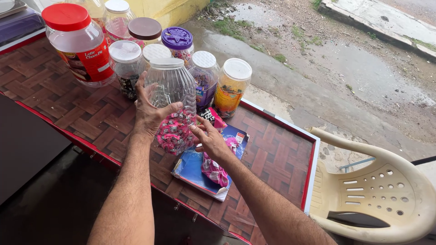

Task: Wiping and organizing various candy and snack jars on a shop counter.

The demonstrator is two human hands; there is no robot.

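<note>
My left hand point(147, 113) grips a clear ribbed plastic jar point(172, 90) that is tilted toward me over the counter. Its lower part is filled with pink wrapped candies point(175, 134). My right hand point(210, 140) rests at the jar's mouth, fingers touching the candies. Under my right hand lies a pink crumpled candy bag point(215, 170) on a blue printed packet point(193, 168). A small dark and pink wrapper point(210, 115) lies just behind my right hand.
Several lidded jars stand behind: a big red-lidded one point(79, 45), a purple-lidded one point(178, 43), an orange-filled one point(231, 88). The counter point(272, 154) has a brown weave pattern and a red edge. A cream plastic chair point(377, 190) stands right; wet ground beyond.
</note>
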